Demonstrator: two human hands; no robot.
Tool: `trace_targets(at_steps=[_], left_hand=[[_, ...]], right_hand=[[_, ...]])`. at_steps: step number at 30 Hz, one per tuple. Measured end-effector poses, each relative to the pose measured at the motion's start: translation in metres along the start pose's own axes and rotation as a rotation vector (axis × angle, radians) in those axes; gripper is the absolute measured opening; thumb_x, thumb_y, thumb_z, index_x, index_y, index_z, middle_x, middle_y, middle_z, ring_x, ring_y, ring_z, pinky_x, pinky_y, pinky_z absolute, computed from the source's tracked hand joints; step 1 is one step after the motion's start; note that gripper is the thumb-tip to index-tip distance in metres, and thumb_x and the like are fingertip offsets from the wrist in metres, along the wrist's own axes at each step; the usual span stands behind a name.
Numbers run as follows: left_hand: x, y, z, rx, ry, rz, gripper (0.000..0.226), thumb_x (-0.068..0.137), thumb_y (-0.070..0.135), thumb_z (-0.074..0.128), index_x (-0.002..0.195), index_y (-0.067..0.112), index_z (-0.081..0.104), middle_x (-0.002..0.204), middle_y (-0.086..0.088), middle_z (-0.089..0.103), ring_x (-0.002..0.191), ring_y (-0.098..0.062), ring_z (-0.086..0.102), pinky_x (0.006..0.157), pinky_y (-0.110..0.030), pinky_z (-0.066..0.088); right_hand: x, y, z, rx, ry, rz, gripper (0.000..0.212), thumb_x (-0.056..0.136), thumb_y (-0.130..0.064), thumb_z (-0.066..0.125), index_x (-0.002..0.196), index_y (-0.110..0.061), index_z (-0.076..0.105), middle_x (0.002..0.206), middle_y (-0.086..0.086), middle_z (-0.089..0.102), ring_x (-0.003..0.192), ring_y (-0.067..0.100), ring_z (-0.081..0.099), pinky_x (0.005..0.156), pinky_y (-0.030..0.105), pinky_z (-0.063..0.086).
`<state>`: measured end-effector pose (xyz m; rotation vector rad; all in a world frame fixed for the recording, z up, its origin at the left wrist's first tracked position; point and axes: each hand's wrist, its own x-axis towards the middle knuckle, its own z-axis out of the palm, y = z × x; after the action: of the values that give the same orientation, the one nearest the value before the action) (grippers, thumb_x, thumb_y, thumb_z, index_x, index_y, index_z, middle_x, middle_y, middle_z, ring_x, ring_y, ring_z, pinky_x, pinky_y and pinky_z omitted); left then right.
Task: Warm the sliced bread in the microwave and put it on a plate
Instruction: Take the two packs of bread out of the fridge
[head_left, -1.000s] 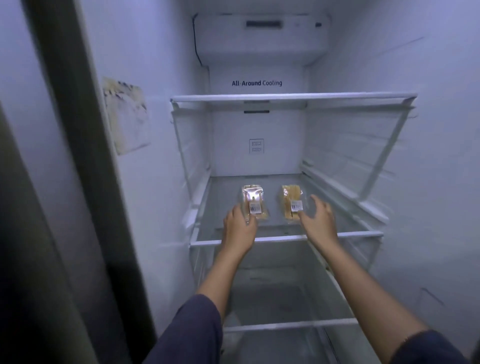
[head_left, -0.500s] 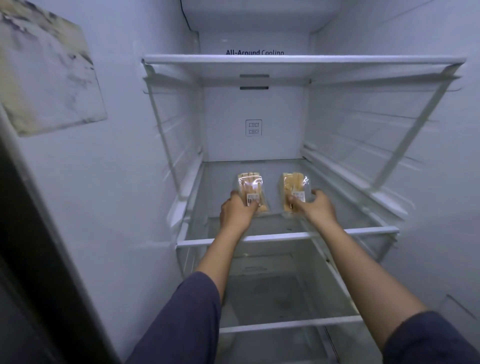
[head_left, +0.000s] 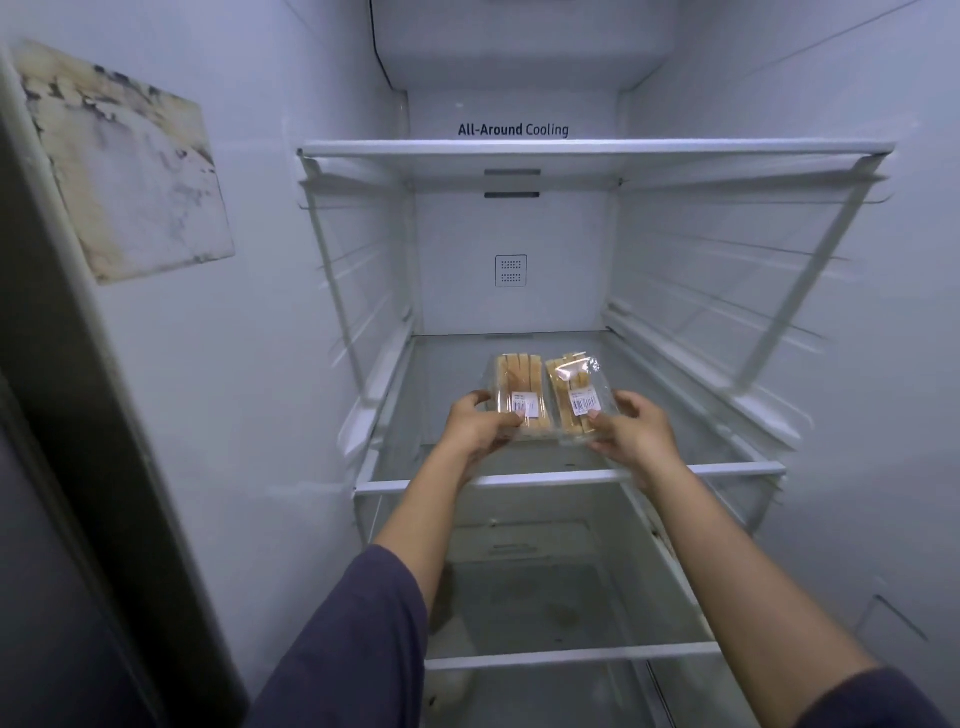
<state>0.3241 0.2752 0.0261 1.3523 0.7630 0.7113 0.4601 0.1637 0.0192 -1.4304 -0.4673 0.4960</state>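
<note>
1. My left hand (head_left: 480, 423) was closed around the near end of the left bread pack (head_left: 519, 397), thumb on top beside its white barcode label (head_left: 524, 404), fingers underneath.
2. My right hand (head_left: 631, 428) was closed on the near end of the right bread pack (head_left: 574, 397), thumb pressed on the wrapper just below its own label; the fingers curled at the pack's right edge.
3. Both packs were clear plastic wrappers with sliced bread standing on edge inside. They lay side by side, touching or nearly so, the right one angled slightly.
4. Both packs sat over the middle glass shelf (head_left: 727, 470) of the open refrigerator (head_left: 753, 104), toward its front half. I could not tell whether they rested on the glass or were lifted clear of it.
5. The upper shelf (head_left: 597, 148) was above, and the lower shelf (head_left: 571, 656) was below my forearms.
6. A stained, peeling sticker (head_left: 130, 166) was on the left inner wall.
7. "All-Around Cooling" (head_left: 513, 130) was printed on the back wall.
</note>
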Motion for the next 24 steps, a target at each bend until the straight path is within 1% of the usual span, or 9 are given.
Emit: trace_targets(at_steps=[3, 6, 10, 14, 16, 17, 19, 21, 24], left_hand=[[-0.013, 0.000, 0.003, -0.064, -0.086, -0.025, 0.061, 0.083, -0.003, 0.063, 0.136, 0.002, 0.034, 0.093, -0.012, 0.063, 0.070, -0.019, 0.061, 0.068, -0.025, 0.055], [-0.036, -0.004, 0.007, -0.131, -0.134, -0.051, 0.060, 0.085, -0.005, 0.058, 0.137, 0.005, 0.031, 0.089, -0.010, 0.064, 0.066, -0.018, 0.066, 0.059, -0.025, 0.059], [-0.077, -0.011, 0.010, -0.180, -0.172, 0.024, 0.061, 0.085, -0.004, 0.057, 0.140, 0.007, 0.031, 0.099, -0.010, 0.064, 0.083, -0.023, 0.067, 0.069, -0.029, 0.060], [-0.143, -0.019, 0.009, -0.196, -0.167, 0.143, 0.064, 0.085, -0.005, 0.057, 0.141, 0.009, 0.029, 0.103, -0.005, 0.062, 0.084, -0.021, 0.066, 0.068, -0.026, 0.059], [-0.185, -0.027, 0.003, -0.210, -0.169, 0.189, 0.067, 0.084, -0.003, 0.059, 0.142, 0.012, 0.030, 0.122, -0.009, 0.055, 0.095, -0.025, 0.064, 0.070, -0.026, 0.059], [-0.208, -0.032, -0.001, -0.217, -0.163, 0.209, 0.067, 0.084, -0.001, 0.060, 0.142, 0.015, 0.030, 0.134, -0.010, 0.047, 0.104, -0.028, 0.062, 0.072, -0.027, 0.059], [-0.260, -0.044, -0.010, -0.218, -0.145, 0.245, 0.069, 0.084, 0.004, 0.061, 0.143, 0.019, 0.029, 0.146, -0.010, 0.034, 0.115, -0.031, 0.056, 0.082, -0.034, 0.056], [-0.316, -0.057, -0.021, -0.180, -0.113, 0.280, 0.070, 0.083, 0.010, 0.063, 0.143, 0.023, 0.028, 0.147, -0.006, 0.035, 0.120, -0.030, 0.052, 0.094, -0.043, 0.051], [-0.391, -0.078, -0.044, -0.098, -0.055, 0.312, 0.070, 0.080, 0.018, 0.067, 0.140, 0.032, 0.032, 0.147, -0.003, 0.035, 0.125, -0.030, 0.049, 0.096, -0.051, 0.048]], right_hand=[[-0.010, 0.000, -0.011, 0.063, -0.003, -0.002, 0.051, 0.085, 0.002, 0.061, 0.133, -0.007, 0.047, 0.134, 0.010, 0.052, 0.102, 0.031, 0.062, 0.081, 0.038, 0.053], [-0.032, 0.001, -0.021, 0.092, 0.017, -0.035, 0.051, 0.085, 0.002, 0.060, 0.133, -0.009, 0.046, 0.132, 0.011, 0.054, 0.094, 0.028, 0.063, 0.079, 0.037, 0.053], [-0.081, 0.006, -0.040, 0.099, 0.047, -0.121, 0.052, 0.086, 0.001, 0.059, 0.134, -0.012, 0.046, 0.134, 0.010, 0.052, 0.102, 0.030, 0.063, 0.070, 0.030, 0.055], [-0.143, 0.014, -0.057, 0.138, 0.070, -0.205, 0.053, 0.084, 0.000, 0.061, 0.133, -0.015, 0.047, 0.137, 0.008, 0.050, 0.107, 0.030, 0.061, 0.065, 0.025, 0.054], [-0.183, 0.017, -0.065, 0.157, 0.057, -0.251, 0.054, 0.083, -0.001, 0.063, 0.133, -0.016, 0.048, 0.137, 0.008, 0.050, 0.109, 0.030, 0.060, 0.066, 0.026, 0.054], [-0.205, 0.019, -0.070, 0.156, 0.051, -0.276, 0.054, 0.083, -0.002, 0.065, 0.132, -0.016, 0.049, 0.136, 0.007, 0.051, 0.110, 0.029, 0.059, 0.067, 0.027, 0.054], [-0.254, 0.025, -0.080, 0.169, 0.034, -0.315, 0.052, 0.082, -0.005, 0.067, 0.130, -0.018, 0.052, 0.132, 0.005, 0.055, 0.108, 0.025, 0.060, 0.070, 0.031, 0.055], [-0.309, 0.032, -0.090, 0.212, 0.013, -0.321, 0.050, 0.081, -0.006, 0.068, 0.127, -0.020, 0.054, 0.125, -0.001, 0.059, 0.107, 0.023, 0.061, 0.072, 0.033, 0.056], [-0.388, 0.045, -0.098, 0.256, -0.022, -0.274, 0.050, 0.081, -0.007, 0.068, 0.126, -0.024, 0.055, 0.108, -0.020, 0.060, 0.106, 0.022, 0.062, 0.077, 0.037, 0.056]])
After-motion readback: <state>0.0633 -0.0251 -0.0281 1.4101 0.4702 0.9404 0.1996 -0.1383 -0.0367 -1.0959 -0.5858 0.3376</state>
